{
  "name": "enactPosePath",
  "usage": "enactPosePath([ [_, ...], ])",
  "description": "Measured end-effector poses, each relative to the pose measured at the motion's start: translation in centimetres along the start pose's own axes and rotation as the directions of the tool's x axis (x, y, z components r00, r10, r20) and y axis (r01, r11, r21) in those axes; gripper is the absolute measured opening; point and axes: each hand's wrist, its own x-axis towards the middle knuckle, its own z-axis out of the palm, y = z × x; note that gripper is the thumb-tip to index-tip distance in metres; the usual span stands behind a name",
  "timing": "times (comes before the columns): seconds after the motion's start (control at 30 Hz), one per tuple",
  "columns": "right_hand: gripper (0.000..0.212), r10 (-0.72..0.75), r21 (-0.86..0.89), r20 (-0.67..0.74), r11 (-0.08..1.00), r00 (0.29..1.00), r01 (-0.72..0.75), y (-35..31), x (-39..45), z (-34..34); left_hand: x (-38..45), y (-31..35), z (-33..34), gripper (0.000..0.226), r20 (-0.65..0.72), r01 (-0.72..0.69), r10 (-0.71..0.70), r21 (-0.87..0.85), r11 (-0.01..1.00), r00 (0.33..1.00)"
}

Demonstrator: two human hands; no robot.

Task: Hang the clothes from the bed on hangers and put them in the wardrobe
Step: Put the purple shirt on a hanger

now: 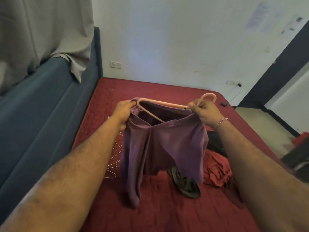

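The left hand (124, 108) grips one end of a pink plastic hanger (164, 103) together with the waistband of a purple cloth garment (160, 144); the right hand (204, 113) pinches the hanger near its hook. Both arms reach forward, holding the garment above the red bedspread (150, 206), where spare pink hangers (114, 158), a dark green garment (185, 185) and a red garment (216, 169) lie.

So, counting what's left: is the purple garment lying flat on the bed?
No, both hands hold the purple garment up on the pink hanger above the bed.
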Motion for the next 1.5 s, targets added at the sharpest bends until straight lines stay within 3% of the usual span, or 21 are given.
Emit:
enactPosePath([
  [0.07,0.029,0.016,-0.091,0.036,0.996,0.999,-0.013,0.4,-0.2,0.4,0.5,0.8,0.0,0.022,-0.067,-0.074,0.089,0.198,0.977,0.994],
  [0.13,0.028,0.026,-0.155,0.056,0.988,0.998,-0.017,0.8,-0.2,1.2,0.8,1.5,0.3,0.029,-0.085,-0.160,0.220,0.449,0.879,0.972],
  [0.27,0.034,0.019,-0.059,-0.014,0.998,1.000,-0.019,0.1,0.8,3.0,-0.9,3.7,3.5,0.038,-0.007,-0.254,0.361,0.698,0.670,0.933],
  [0.33,0.036,-0.105,-0.038,-0.035,0.994,0.994,0.103,-1.6,0.8,3.3,-2.0,4.4,5.2,0.037,0.038,-0.308,0.416,0.733,0.607,0.909],
  [0.4,0.038,-0.209,-0.145,-0.069,0.970,0.976,0.197,-2.8,1.0,3.2,-2.6,5.0,6.2,0.034,0.095,-0.405,0.512,0.739,0.539,0.854],
  [0.47,0.043,-0.108,-0.363,-0.059,0.928,0.992,0.080,-3.1,1.5,2.8,-3.0,5.7,6.7,0.033,0.109,-0.359,0.509,0.832,0.423,0.854],
  [0.5,0.045,-0.037,-0.382,-0.050,0.924,0.998,0.016,-3.2,1.7,2.5,-3.0,5.9,6.7,0.036,0.103,-0.300,0.481,0.886,0.353,0.871],
  [0.6,0.039,-0.170,-0.164,-0.087,0.974,0.982,0.154,-2.3,1.9,2.5,-3.1,6.2,6.7,0.038,0.187,-0.335,0.535,0.922,0.193,0.824],
  [0.7,0.041,-0.111,-0.115,-0.035,0.988,0.993,0.106,-2.8,1.9,2.7,-2.8,6.1,6.9,0.034,0.339,-0.467,0.529,0.875,0.126,0.778],
  [0.77,0.035,-0.168,-0.035,-0.085,0.986,0.982,0.166,-3.0,2.2,3.2,-2.5,6.1,7.3,0.036,0.413,-0.525,0.561,0.850,0.045,0.717],
  [0.83,0.033,-0.172,-0.067,-0.100,0.984,0.980,0.166,-3.8,2.4,3.3,-2.0,6.6,7.8,0.038,0.403,-0.479,0.450,0.876,0.063,0.797],
  [0.9,0.039,-0.109,-0.207,-0.051,0.974,0.993,0.096,-3.9,2.4,3.2,-1.4,6.6,7.8,0.042,0.390,-0.427,0.214,0.888,0.171,0.896],
  [0.97,0.040,-0.112,-0.229,-0.093,0.969,0.989,0.088,-3.5,2.1,3.2,-1.3,6.6,7.7,0.039,0.434,-0.459,0.149,0.839,0.291,0.889],
  [1.03,0.036,-0.113,-0.183,-0.128,0.979,0.985,0.089,-3.5,1.9,2.8,-1.3,6.4,7.2,0.021,0.472,-0.500,0.173,0.773,0.391,0.865],
  [1.13,0.028,-0.134,-0.203,-0.038,0.971,0.990,0.124,-2.5,2.0,2.3,-1.0,5.8,6.5,0.029,0.412,-0.490,0.267,0.746,0.450,0.871],
  [1.27,0.021,-0.131,-0.070,-0.014,0.989,0.991,0.129,-0.6,3.0,0.2,-0.1,6.6,4.8,0.016,0.352,-0.501,0.378,0.746,0.439,0.856],
  [1.37,0.015,-0.135,-0.104,0.072,0.984,0.988,0.142,-0.1,4.1,-0.5,-0.4,8.1,4.2,0.008,0.293,-0.482,0.425,0.747,0.458,0.857],
  [1.43,0.013,-0.194,0.009,0.015,0.981,0.981,0.194,-0.7,5.0,-0.4,-0.7,9.2,4.4,0.008,0.247,-0.477,0.477,0.754,0.452,0.843],
  [1.5,0.017,-0.241,0.239,-0.118,0.935,0.963,0.263,-1.7,5.6,0.0,-1.2,10.5,4.5,0.010,0.174,-0.455,0.536,0.767,0.453,0.826],
])
